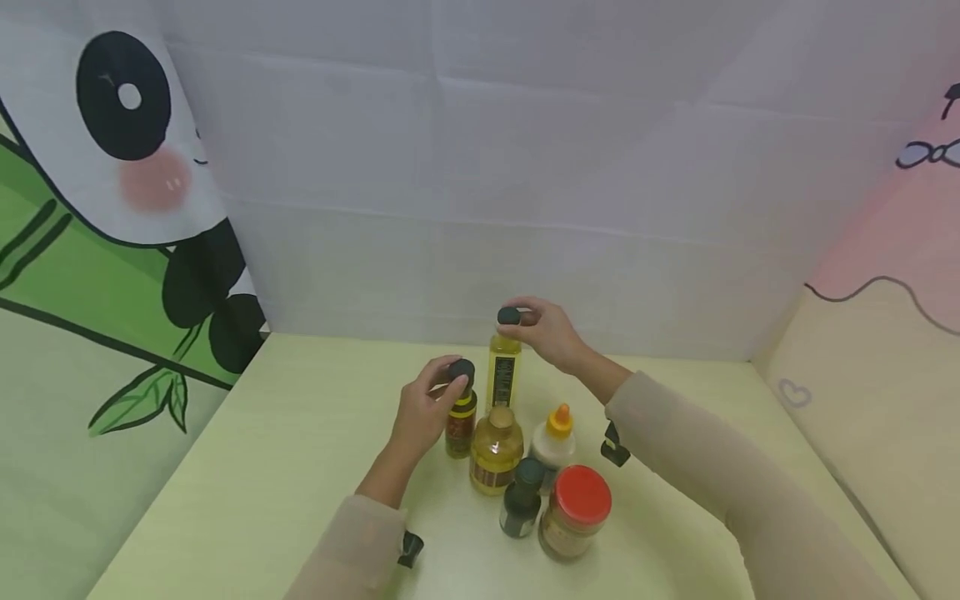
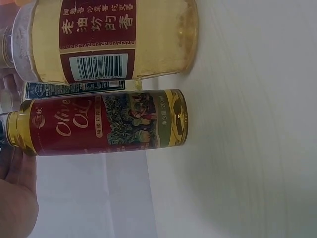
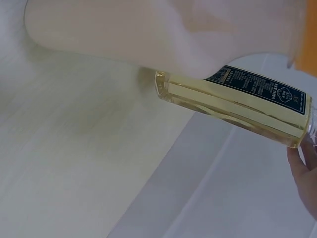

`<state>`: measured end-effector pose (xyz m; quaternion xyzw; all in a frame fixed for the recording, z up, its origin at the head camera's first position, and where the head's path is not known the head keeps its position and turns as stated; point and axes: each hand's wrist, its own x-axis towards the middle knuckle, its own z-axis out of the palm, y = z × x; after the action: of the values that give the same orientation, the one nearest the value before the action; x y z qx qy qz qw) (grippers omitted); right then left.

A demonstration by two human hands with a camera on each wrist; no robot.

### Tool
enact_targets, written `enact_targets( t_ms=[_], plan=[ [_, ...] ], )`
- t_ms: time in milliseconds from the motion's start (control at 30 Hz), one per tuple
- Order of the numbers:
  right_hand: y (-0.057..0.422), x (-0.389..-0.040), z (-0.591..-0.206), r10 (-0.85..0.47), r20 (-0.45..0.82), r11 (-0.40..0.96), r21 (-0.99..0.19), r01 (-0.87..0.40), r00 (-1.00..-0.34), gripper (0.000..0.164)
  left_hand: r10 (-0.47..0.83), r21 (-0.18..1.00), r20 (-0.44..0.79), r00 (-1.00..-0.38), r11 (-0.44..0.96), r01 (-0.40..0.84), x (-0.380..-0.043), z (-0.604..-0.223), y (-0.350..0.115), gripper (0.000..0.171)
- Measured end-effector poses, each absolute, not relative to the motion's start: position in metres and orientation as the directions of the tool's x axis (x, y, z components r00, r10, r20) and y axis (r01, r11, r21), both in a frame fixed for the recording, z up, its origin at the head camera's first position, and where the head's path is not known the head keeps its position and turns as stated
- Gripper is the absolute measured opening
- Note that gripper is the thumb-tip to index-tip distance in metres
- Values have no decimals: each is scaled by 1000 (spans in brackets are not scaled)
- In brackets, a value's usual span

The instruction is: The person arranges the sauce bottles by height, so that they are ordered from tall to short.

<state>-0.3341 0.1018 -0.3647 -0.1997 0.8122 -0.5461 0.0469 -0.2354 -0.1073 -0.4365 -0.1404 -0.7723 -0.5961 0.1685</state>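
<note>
My left hand (image 1: 422, 410) pinches the dark cap of an olive oil bottle (image 1: 461, 431) between thumb and fingers. That bottle's red label (image 2: 69, 126) reads "Olive Oil" in the left wrist view. Farther back, my right hand (image 1: 553, 335) holds the dark cap of a tall clear bottle of yellow oil (image 1: 504, 379) with a dark label. Both bottles are upright, and the right wrist view shows the tall one's square-edged side (image 3: 233, 111). Just right of the olive oil bottle stands a round-bodied oil bottle (image 1: 497, 457) with a tan cap.
A white squeeze bottle (image 1: 551, 450) with an orange tip stands below my right forearm. Nearer me are a small dark bottle (image 1: 519, 507) and a jar with a red lid (image 1: 582, 494). The pale table (image 1: 315, 433) meets a grey backdrop (image 1: 480, 275) behind the bottles.
</note>
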Motion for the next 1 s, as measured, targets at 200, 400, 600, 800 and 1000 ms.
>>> enact_targets(
  t_ms=[200,400,600,800,1000],
  plan=[
    [85,-340,-365,-401,150,312,-905,-289,-904,46,-5,873,422,-907,270,405,-232,-434,-114,33],
    [73,-345,-369,-417,160,277,-915,-293,-895,42,-12,875,418,-908,274,399,-228,-435,-116,36],
    [67,-352,-379,-441,157,251,-924,-289,-884,40,-9,867,432,-902,281,412,-229,-438,-118,34],
    [62,-351,-382,-455,141,247,-929,-277,-879,42,-5,860,451,-892,270,433,-227,-439,-118,33],
    [58,-351,-378,-457,144,248,-927,-281,-878,42,-2,860,453,-891,263,437,-229,-438,-114,31]
  ],
)
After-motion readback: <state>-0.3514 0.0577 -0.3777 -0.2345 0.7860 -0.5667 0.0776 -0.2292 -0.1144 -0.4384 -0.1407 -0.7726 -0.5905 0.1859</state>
